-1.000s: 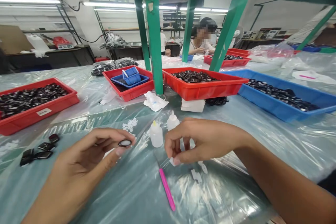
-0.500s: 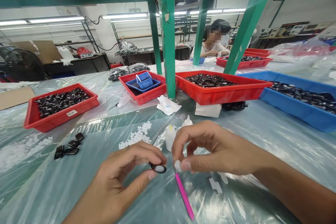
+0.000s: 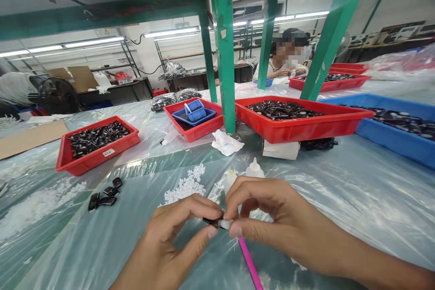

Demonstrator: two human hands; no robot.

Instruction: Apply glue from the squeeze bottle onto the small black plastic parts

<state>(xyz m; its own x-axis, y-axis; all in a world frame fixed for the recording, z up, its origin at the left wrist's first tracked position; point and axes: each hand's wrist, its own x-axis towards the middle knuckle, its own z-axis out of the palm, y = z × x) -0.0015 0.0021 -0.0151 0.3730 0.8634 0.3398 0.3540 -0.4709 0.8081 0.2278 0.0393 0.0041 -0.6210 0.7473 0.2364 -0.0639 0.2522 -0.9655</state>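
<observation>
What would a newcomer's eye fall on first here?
Probably the left hand, lower middle, pinching a small black piece while the right hand holds a white piece up to it. Next, the pink handle at the bottom, right of centre. Behind, a red tray of black parts, just right of a green post.

The one camera here, worn on the person's head, looks forward and down across this table (image 3: 102, 244); from up there the left hand (image 3: 173, 233) and right hand (image 3: 272, 210) loom close, low in the view, the red trays (image 3: 299, 132) sit farther out, and the far wall (image 3: 149, 50) closes it off
</observation>
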